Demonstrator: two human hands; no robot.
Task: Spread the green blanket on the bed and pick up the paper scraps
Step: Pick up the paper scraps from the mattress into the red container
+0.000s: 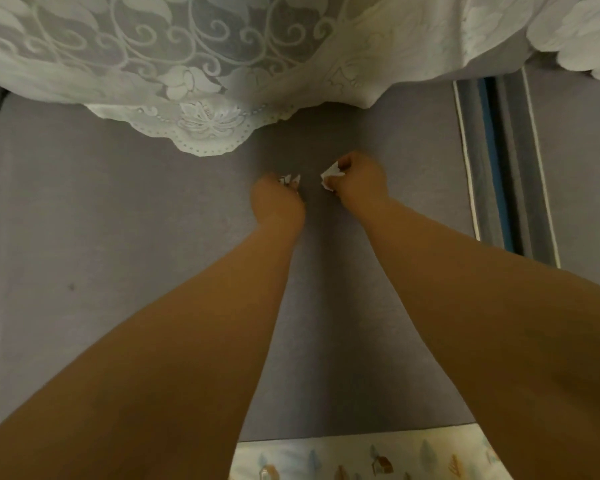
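Scraps of white paper sit in both hands, low over the grey floor and just in front of the lace hem of the bed cover. One crumpled paper scrap (331,174) is pinched in the curled fingers of the right hand (359,180); smaller paper bits (290,179) poke out from the bent fingertips of the left hand (278,202). The two hands are close together, the right a little further forward and nearer the bed, the left just short of it and to its side. Whether the left fingertips are touching the floor (118,237) cannot be told.

No loose scrap shows on the floor between or around the hands, so the gathering here looks close to done; any further piece would have to lie outside this view or under the arms. The white lace cover (194,98) hangs down right beyond the hands, its scalloped edge nearer the left one. A striped rug (506,168) lies well off to the right. A patterned cloth (361,459) shows at the near edge. No green blanket is in view, so that part of the task cannot be judged.
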